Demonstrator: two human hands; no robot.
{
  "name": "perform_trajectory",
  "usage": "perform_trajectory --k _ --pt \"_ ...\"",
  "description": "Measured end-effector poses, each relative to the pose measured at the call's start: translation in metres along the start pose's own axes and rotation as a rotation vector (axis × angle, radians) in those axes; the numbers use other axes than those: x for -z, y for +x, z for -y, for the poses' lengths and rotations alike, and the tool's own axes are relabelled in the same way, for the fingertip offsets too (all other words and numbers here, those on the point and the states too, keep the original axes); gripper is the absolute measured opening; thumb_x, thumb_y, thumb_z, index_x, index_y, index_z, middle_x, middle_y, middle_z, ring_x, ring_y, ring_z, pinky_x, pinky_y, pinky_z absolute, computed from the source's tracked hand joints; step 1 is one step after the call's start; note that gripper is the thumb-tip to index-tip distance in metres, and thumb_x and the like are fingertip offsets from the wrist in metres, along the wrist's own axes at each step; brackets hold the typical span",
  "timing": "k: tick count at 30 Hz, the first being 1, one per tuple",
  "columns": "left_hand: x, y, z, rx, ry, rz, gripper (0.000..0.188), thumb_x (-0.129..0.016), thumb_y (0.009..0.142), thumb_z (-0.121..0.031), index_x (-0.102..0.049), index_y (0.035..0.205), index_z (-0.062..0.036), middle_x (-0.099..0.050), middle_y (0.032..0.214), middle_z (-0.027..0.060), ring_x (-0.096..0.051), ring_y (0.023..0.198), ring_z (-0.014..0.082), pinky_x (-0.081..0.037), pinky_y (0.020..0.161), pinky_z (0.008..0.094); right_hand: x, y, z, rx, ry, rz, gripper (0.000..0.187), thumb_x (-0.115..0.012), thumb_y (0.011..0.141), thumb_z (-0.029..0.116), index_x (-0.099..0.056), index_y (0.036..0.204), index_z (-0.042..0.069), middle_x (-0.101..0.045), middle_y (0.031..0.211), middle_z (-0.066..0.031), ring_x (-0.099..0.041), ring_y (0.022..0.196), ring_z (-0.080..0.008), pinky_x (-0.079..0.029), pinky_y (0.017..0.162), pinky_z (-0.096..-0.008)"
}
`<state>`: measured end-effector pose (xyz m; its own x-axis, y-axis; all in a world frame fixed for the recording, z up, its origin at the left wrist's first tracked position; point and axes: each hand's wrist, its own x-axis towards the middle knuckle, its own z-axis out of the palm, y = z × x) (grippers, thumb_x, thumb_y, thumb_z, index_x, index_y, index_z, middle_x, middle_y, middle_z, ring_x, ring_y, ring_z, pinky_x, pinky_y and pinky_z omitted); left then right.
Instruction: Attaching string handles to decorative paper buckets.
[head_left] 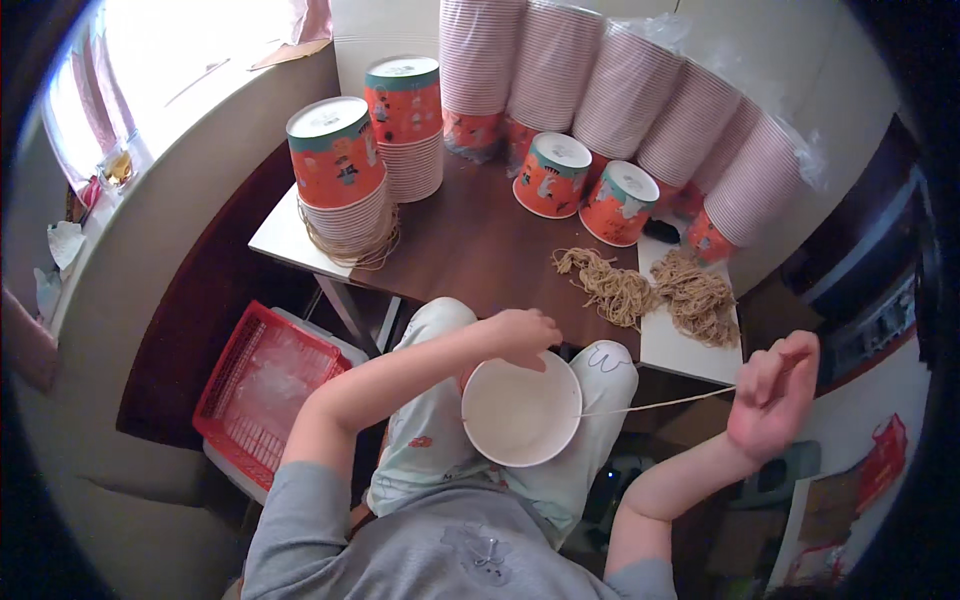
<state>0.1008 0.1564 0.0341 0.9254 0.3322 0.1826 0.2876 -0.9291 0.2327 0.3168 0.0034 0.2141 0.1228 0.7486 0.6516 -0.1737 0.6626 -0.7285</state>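
Observation:
A round white-lined paper bucket (520, 415) sits between my thighs, its open mouth facing up. My left hand (522, 336) hovers at the bucket's far rim, fingers loosely bent and thumb apart; whether it touches the rim is unclear. Out to the right, my right hand (775, 395) is closed on a thin beige cord (660, 405). That cord runs taut from the bucket's right side to my fingers. Two bundles of similar cord, one (610, 288) on the brown table and another (695, 300) on its white edge, lie beyond the bucket.
Upside-down orange buckets (550, 175) stand on the table (470, 240). Tall plastic-wrapped bucket stacks (640, 95) line the back. At left, a stack (340, 165) has cord loops around its base. A red basket (270, 385) holding clear plastic stands by my left leg.

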Motion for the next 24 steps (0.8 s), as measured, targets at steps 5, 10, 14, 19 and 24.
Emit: perform_trajectory --k 5,10,14,19,24 --pt "0.024 0.013 -0.026 0.348 -0.07 0.357 0.023 -0.058 0.072 -0.018 -0.057 0.09 -0.0047 -0.06 0.086 0.0147 -0.058 0.081 0.0333 -0.048 0.07 0.043 -0.002 -0.019 -0.022 -0.367 -0.305 0.206 0.018 -0.046 0.083 0.016 -0.048 0.094 0.003 -0.04 0.057 0.0025 -0.033 0.048 -0.0037 -0.027 0.045 -0.0184" --pt "0.038 -0.055 -0.048 0.636 -0.361 -0.241 0.024 -0.054 0.069 -0.008 -0.054 0.092 -0.0001 -0.06 0.083 0.0172 -0.059 0.077 0.0308 -0.048 0.067 0.0387 -0.021 -0.038 -0.059 -0.609 -0.305 0.408 0.039 -0.039 0.079 0.006 -0.035 0.118 0.003 -0.047 0.062 -0.0025 -0.044 0.057 -0.0094 -0.037 0.055 -0.0238" --pt "-0.008 -0.112 -0.083 0.858 -0.668 -0.386 0.041 -0.056 0.071 -0.006 -0.048 0.11 0.0016 -0.058 0.079 0.0106 -0.057 0.075 0.0161 -0.047 0.068 0.0286 -0.049 -0.068 -0.096 -0.473 -0.469 0.66 0.048 -0.034 0.082 0.0 -0.023 0.129 0.0 -0.062 0.087 -0.0128 -0.06 0.073 -0.024 -0.045 0.07 -0.0326" --pt "-0.07 -0.126 -0.121 0.937 -0.986 -0.675 0.03 -0.059 0.074 -0.014 -0.052 0.1 0.0005 -0.059 0.073 0.01 -0.057 0.065 0.0134 -0.047 0.06 0.0277 -0.063 -0.1 -0.133 -0.577 -0.487 0.81 0.055 -0.04 0.084 0.001 -0.014 0.133 0.004 -0.062 0.095 -0.0149 -0.06 0.085 -0.0337 -0.045 0.075 -0.0393" --pt "-0.046 -0.125 -0.133 0.919 -0.972 -0.753 0.027 -0.064 0.073 -0.014 -0.052 0.094 -0.0027 -0.058 0.081 0.0091 -0.057 0.07 0.0159 -0.046 0.061 0.0272 -0.064 -0.118 -0.151 -0.558 -0.474 0.836 0.058 -0.043 0.085 0.008 -0.012 0.134 0.01 -0.064 0.09 -0.0129 -0.061 0.073 -0.0362 -0.047 0.065 -0.0449"
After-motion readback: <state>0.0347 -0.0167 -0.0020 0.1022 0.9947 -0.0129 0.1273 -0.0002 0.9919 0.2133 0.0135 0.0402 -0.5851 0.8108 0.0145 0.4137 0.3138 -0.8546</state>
